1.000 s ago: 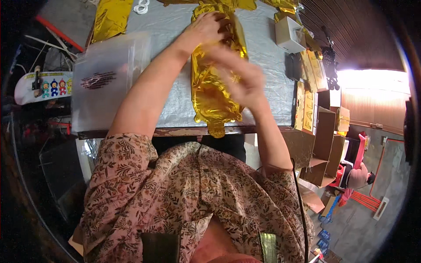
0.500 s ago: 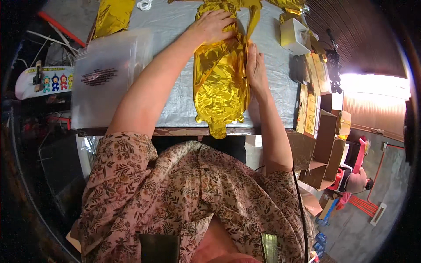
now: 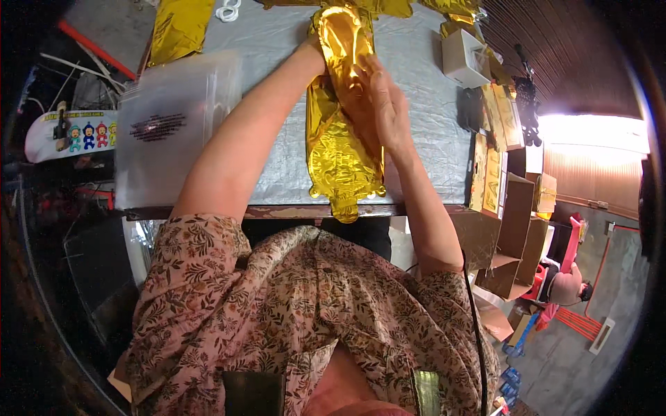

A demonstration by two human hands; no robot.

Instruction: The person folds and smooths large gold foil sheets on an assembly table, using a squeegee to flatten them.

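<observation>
A flat gold foil balloon lies folded lengthwise on the grey-covered table, its rounded tab hanging over the near edge. A narrow flap of the foil stands up at the far end, bent over and shining. My left hand reaches to the far left side of the balloon; its fingers are hidden behind that flap. Against the right side of the foil rests my right hand, its fingers stretched out and touching the folded edge.
Clear plastic bags lie stacked at the left. White rings and more gold foil are at the far side. A white box stands right, with cardboard boxes beyond the edge. Another person sits farther right.
The loose strip on the right has been folded over onto the balloon. My right hand moved up and left against the foil; my left hand slipped from on top to behind the flap.
</observation>
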